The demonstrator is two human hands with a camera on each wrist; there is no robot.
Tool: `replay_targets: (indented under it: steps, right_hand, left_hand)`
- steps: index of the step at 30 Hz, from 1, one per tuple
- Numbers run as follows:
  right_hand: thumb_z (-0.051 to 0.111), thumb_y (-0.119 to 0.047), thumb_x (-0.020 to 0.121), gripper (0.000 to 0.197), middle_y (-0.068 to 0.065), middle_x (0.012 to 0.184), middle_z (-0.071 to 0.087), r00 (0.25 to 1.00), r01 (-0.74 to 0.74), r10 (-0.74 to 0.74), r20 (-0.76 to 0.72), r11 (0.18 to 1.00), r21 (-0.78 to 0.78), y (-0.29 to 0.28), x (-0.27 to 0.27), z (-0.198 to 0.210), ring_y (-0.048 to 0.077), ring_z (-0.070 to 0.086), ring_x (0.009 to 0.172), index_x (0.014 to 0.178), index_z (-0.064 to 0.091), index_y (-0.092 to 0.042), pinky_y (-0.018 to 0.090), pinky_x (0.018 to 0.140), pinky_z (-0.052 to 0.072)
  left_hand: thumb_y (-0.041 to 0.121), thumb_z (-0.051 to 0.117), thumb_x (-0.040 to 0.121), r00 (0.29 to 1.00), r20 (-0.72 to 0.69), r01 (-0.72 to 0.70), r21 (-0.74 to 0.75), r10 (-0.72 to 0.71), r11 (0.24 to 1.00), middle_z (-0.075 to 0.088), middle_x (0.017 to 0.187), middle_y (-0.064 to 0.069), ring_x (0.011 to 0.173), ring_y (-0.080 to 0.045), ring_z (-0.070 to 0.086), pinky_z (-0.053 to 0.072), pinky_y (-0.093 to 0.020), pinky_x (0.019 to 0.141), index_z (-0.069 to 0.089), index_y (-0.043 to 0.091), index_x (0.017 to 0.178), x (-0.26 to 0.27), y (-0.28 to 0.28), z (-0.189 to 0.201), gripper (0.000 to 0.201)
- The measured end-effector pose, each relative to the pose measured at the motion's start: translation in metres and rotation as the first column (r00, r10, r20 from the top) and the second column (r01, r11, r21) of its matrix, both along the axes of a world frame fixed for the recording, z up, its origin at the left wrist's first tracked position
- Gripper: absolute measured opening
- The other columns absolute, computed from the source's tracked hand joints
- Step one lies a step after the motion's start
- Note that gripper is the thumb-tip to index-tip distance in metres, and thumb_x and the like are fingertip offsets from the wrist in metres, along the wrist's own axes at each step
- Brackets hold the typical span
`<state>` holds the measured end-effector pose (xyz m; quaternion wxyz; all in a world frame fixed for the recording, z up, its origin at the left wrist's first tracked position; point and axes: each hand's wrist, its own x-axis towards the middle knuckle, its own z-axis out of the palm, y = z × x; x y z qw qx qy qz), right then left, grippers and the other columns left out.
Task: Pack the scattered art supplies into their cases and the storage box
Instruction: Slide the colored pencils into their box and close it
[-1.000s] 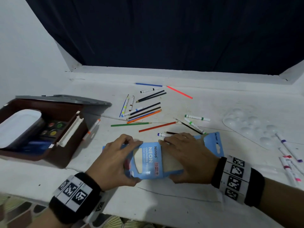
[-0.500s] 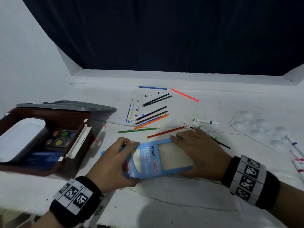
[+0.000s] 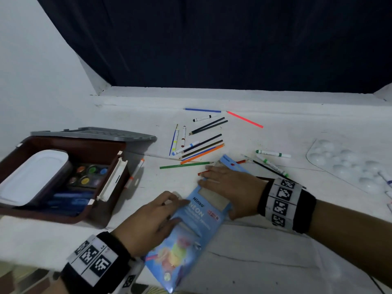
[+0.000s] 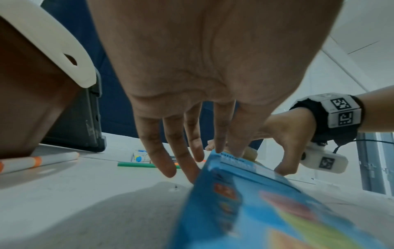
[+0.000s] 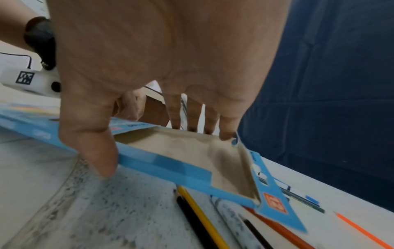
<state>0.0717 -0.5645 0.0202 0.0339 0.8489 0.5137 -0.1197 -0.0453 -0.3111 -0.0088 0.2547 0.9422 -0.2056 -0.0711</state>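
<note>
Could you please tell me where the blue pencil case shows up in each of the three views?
Head: blue pencil case lies low centre, between both hands.
Left wrist: lower right, beyond the fingertips.
Right wrist: a slanted band across the middle, flap open.
Shared landmark: the brown storage box.

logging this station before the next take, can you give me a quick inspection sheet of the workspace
surface: white table, scuffed, with a crack line near the front.
job's things: blue pencil case lying flat, end flap open, looks empty; loose pencils and markers scattered behind it; brown storage box open, paint set inside.
clutter: clear palette at the right.
grippers: left hand rests on the case; right hand grips its open end, fingers on the far edge.
cables: thin black wire by the right wristband.
surroundings: dark curtain, white wall.
</note>
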Motion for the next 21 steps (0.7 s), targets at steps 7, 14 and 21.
replay_targets:
  steps: [7, 14, 21]
  right_hand:
    - [0.067, 0.002, 0.079, 0.076, 0.019, 0.155, 0.030, 0.992, -0.085, 0.079, 0.097, 0.994, 0.067, 0.035, 0.004, -0.014, 0.038, 0.022, 0.146, 0.147, 0.039, -0.016, 0.055, 0.114, 0.030]
    - [0.060, -0.030, 0.084, 0.047, 0.006, 0.119, 0.058, 0.928, 0.292, -0.331, 0.172, 0.932, 0.216, -0.011, -0.018, -0.010, 0.026, 0.054, 0.107, 0.129, 0.053, -0.019, 0.043, 0.084, 0.048]
    - [0.075, -0.017, 0.071, 0.047, 0.013, 0.129, 0.062, 0.942, 0.296, -0.298, 0.153, 0.954, 0.035, -0.073, -0.007, -0.039, 0.034, 0.063, 0.111, 0.118, 0.067, -0.015, 0.048, 0.079, 0.058]
  left_hand:
    - [0.046, 0.068, 0.086, 0.999, -0.042, -0.019, 0.107, 0.024, 0.994, 0.047, 0.102, 0.015, 0.077, -0.006, 0.057, 0.052, -0.034, 0.076, 0.043, 0.035, 0.144, 0.008, 0.004, -0.007, 0.064]
    - [0.057, 0.068, 0.081, 0.995, -0.085, -0.032, 0.221, 0.052, 0.975, 0.057, 0.099, 0.016, 0.088, -0.002, 0.055, 0.040, -0.014, 0.071, 0.048, 0.040, 0.136, 0.014, -0.009, -0.004, 0.060]
    - [0.065, 0.061, 0.080, 0.996, 0.010, -0.091, 0.336, 0.093, 0.938, 0.030, 0.150, 0.004, 0.134, -0.019, 0.038, 0.041, -0.039, 0.105, 0.032, 0.039, 0.149, 0.043, -0.012, -0.006, 0.080]
